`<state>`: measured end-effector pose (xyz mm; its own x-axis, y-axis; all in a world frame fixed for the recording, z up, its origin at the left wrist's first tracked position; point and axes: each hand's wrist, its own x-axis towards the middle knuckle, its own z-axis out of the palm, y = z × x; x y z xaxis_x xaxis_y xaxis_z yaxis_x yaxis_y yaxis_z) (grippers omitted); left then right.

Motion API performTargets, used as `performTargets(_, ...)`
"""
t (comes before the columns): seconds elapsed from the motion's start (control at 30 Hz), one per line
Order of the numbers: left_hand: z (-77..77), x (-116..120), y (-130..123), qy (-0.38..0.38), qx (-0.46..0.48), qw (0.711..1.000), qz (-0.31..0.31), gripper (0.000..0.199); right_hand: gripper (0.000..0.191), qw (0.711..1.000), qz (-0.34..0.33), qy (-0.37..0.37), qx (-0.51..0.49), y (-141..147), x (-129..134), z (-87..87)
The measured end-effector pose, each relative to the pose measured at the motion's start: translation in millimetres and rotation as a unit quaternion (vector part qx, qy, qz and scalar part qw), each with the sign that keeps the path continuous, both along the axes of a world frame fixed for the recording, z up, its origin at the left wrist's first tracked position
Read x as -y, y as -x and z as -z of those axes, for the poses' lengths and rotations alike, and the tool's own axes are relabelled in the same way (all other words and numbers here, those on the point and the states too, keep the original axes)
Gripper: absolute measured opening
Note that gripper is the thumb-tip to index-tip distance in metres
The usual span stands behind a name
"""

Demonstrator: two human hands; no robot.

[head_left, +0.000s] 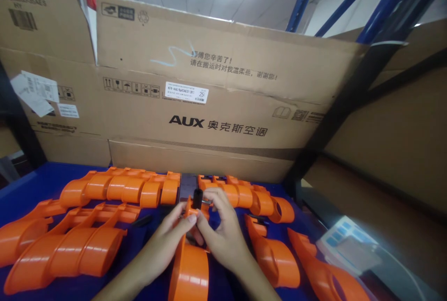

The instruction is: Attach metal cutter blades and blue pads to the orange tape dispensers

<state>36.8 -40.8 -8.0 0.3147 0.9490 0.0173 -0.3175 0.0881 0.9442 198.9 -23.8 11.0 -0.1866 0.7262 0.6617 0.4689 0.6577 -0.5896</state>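
An orange plastic part (190,270) with a wide curved cup stands at the front centre, its narrow upper end between my two hands. My left hand (167,236) grips that end from the left, thumb on top. From the right, my right hand (221,229) has its fingers closed round the same end, beside a black cylindrical piece (197,198) standing upright there. A small metallic thing shows by the right fingertips, too small to name. The palms hide the middle of the part.
Rows of similar orange parts (132,189) lie on the blue surface (24,184) to the left, with more orange parts (279,263) to the right. Behind stands a large cardboard sheet (223,105). A white device (349,245) sits at the right, past a dark post.
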Motion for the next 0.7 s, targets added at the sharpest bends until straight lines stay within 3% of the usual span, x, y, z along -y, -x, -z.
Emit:
performTargets(0.23, 6.3, -0.3, 2.0, 0.016, 0.039, 0.999, 0.001, 0.034, 0.018, 0.994, 0.065, -0.048, -0.07, -12.8, -1.4, 1.3)
performTargets(0.43, 12.7, -6.1, 0.2, 0.024, 0.063, 0.998, -0.012, 0.039, 0.028, 0.983, 0.062, -0.175, 0.003, -23.4, -0.7, -11.1)
performTargets(0.7, 14.6, -4.3, 2.9, 0.005, 0.034, 0.999, -0.015, 0.043, 0.032, 0.984, 0.036, -0.151, 0.084, -18.3, 2.4, -7.1)
